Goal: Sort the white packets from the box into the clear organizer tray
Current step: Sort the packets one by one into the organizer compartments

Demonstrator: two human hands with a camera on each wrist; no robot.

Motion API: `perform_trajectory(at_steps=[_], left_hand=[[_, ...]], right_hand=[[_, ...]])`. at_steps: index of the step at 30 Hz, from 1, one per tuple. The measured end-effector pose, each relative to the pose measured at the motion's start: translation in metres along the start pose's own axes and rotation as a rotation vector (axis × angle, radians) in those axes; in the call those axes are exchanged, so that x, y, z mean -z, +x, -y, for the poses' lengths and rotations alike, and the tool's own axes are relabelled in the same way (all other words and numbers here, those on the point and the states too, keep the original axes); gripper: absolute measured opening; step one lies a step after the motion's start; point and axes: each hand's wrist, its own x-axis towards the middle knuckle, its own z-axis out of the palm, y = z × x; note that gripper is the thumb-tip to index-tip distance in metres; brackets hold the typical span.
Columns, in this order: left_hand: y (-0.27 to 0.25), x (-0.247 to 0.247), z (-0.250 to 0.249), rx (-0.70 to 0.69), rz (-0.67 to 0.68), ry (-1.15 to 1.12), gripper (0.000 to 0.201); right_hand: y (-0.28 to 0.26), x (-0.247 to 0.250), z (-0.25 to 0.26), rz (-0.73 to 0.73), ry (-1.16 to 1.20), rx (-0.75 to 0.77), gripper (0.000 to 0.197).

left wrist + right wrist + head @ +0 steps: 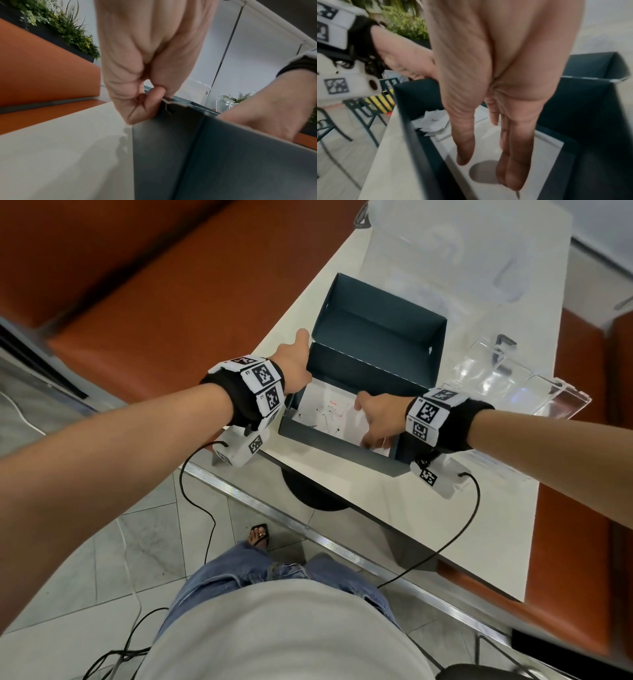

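A dark teal box (373,337) stands open on the white table (342,265), its lid tipped back. My left hand (298,350) pinches the rim of the box's left wall (205,148), fingers curled over the edge (154,98). My right hand (373,426) reaches down inside the box with straight fingers (511,169) and thumb apart, holding nothing. Its fingertips hover at or touch a white card insert (547,147) with a round hole. Crumpled white packets (433,121) lie at the box's far end (330,409). The clear organizer tray (513,378) sits right of the box.
Orange bench seats (154,302) flank the table on both sides. Clear plastic pieces (462,251) lie at the table's far end. The metal-trimmed table edge (308,525) is near my legs, and black cables (455,529) hang from both wrist units.
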Motion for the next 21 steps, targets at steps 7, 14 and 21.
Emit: perform_trajectory(at_steps=[7, 14, 21], left_hand=[[-0.003, 0.001, -0.001, -0.005, -0.009, -0.019, 0.029], [-0.006, 0.001, -0.003, -0.006, -0.004, -0.028, 0.028], [-0.005, 0.003, -0.003, -0.003, -0.005, -0.016, 0.03]], right_hand=[[0.02, 0.003, 0.025, -0.022, -0.076, 0.135, 0.073], [0.026, 0.009, 0.037, -0.08, 0.054, 0.206, 0.064], [0.025, -0.002, 0.057, -0.049, -0.272, 0.242, 0.061]])
